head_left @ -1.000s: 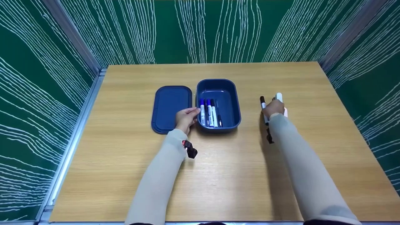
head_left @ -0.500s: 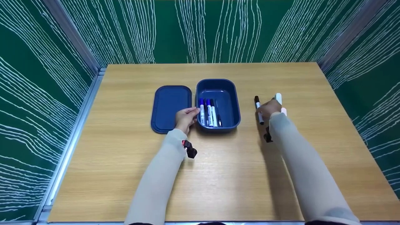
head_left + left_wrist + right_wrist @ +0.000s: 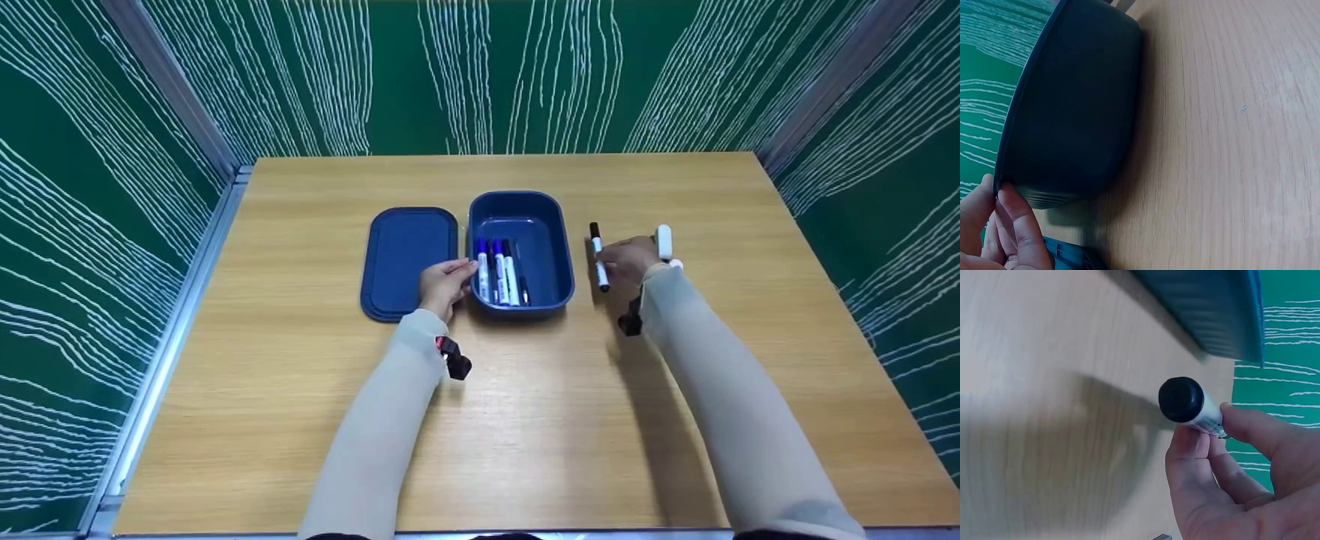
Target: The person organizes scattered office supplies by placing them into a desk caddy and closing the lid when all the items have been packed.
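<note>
A blue open-topped box (image 3: 551, 289) stands on the table with several markers (image 3: 501, 274) lying side by side in its left half. My left hand (image 3: 444, 285) pinches the box's left rim between thumb and fingers, as the left wrist view also shows on the box wall (image 3: 1075, 101). To the right of the box, my right hand (image 3: 630, 259) pinches a white marker (image 3: 598, 255) with a black cap. In the right wrist view the marker's black end (image 3: 1181, 399) faces the camera, and the marker is held off the table.
The blue lid (image 3: 409, 259) lies flat just left of the box. Beyond my right hand is a white rounded object (image 3: 664, 241), with a pale pinkish one (image 3: 676, 263) mostly hidden by the wrist. Green panels with white lines (image 3: 405, 82) border the wooden table (image 3: 525, 420).
My right hand has moved left toward the box, carrying the black-capped marker away from the white rounded object. My left hand has stayed on the box rim.
</note>
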### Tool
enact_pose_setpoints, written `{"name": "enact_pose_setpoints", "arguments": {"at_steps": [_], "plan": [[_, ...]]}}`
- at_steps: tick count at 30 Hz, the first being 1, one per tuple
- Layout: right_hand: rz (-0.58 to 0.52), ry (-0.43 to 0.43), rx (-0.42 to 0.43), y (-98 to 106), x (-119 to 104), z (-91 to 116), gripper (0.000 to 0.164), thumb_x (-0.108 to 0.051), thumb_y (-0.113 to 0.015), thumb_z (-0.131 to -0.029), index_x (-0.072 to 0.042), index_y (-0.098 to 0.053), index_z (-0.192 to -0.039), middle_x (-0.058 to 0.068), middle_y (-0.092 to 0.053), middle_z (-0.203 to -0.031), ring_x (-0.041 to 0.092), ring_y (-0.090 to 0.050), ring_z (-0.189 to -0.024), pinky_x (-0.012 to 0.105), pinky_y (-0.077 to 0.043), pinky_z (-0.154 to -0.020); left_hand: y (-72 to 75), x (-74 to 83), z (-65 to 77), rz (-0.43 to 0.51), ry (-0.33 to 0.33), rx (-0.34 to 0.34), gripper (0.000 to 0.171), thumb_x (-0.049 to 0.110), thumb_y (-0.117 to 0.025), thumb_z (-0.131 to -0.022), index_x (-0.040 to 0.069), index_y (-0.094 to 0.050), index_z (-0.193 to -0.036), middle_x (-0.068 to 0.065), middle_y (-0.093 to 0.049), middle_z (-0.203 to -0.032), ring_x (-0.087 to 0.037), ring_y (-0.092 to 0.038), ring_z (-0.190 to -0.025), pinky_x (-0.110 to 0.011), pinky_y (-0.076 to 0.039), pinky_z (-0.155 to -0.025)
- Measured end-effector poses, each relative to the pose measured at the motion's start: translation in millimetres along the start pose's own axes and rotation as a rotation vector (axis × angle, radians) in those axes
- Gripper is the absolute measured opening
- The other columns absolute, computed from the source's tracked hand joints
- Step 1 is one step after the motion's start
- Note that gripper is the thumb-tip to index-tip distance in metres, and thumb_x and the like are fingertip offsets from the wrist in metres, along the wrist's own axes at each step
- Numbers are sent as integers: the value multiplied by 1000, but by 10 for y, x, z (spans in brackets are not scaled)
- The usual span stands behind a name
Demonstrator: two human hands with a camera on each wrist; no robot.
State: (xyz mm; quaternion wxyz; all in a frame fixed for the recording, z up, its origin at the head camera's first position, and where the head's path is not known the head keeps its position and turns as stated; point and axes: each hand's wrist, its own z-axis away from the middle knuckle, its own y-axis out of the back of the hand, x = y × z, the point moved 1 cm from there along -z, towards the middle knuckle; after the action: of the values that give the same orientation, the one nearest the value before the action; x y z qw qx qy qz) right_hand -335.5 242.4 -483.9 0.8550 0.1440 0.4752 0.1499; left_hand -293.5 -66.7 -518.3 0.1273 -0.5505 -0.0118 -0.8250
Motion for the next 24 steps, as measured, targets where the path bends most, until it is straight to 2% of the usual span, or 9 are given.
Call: {"name": "enact_pose_setpoints", "arguments": {"at_steps": [3,5,9,12,16,22,24], "plan": [[-32,-7,-24,-25,-51,37,49,-12,-62,-96,5,-49,-140,13,-58,-128,8,-61,-90,21,-54,-86,0,1,0,1,-2,-1,33,7,-74,-88,-2,-69,-119,-16,-69,-117,-17,-63,-80,-16,-51,-58],[-40,-2,-34,-34,-75,55,48,-12,-62,-97,5,-48,-140,13,-57,-131,8,-62,-92,22,-53,-90,1,2,1,0,-3,1,33,7,-74,-88,-2,-69,-118,-15,-69,-117,-15,-61,-76,-15,-51,-58],[-109,17,-81,-48,-123,90,50,-8,-61,-97,8,-45,-141,7,-61,-115,8,-63,-90,24,-53,-93,0,4,6,3,-3,4,32,7,-74,-88,-2,-69,-118,-15,-70,-117,-13,-60,-74,-16,-51,-58],[-160,28,-113,-68,-182,113,51,-5,-61,-96,10,-42,-141,3,-63,-104,9,-64,-88,25,-53,-94,3,5,2,-4,-1,6,32,7,-74,-88,-1,-69,-118,-15,-69,-118,-15,-62,-79,-16,-51,-59],[-155,19,-117,-111,-269,145,49,-8,-62,-97,9,-45,-140,2,-63,-103,9,-65,-87,27,-53,-95,5,8,-2,-21,2,15,33,10,-75,-88,0,-69,-119,-14,-69,-118,-18,-64,-85,-16,-51,-60],[-194,45,-142,-230,-355,173,49,-5,-61,-96,10,-44,-140,2,-66,-95,9,-67,-83,29,-52,-97,-6,11,2,14,5,17,31,6,-75,-87,-2,-70,-117,-15,-70,-116,-16,-64,-83,-16,-52,-59],[-186,45,-137,-275,-383,178,49,-5,-62,-95,10,-45,-139,4,-67,-100,10,-68,-85,30,-53,-96,-8,12,12,20,4,17,31,5,-75,-87,-3,-70,-116,-16,-70,-116,-18,-65,-85,-16,-52,-59]]}}
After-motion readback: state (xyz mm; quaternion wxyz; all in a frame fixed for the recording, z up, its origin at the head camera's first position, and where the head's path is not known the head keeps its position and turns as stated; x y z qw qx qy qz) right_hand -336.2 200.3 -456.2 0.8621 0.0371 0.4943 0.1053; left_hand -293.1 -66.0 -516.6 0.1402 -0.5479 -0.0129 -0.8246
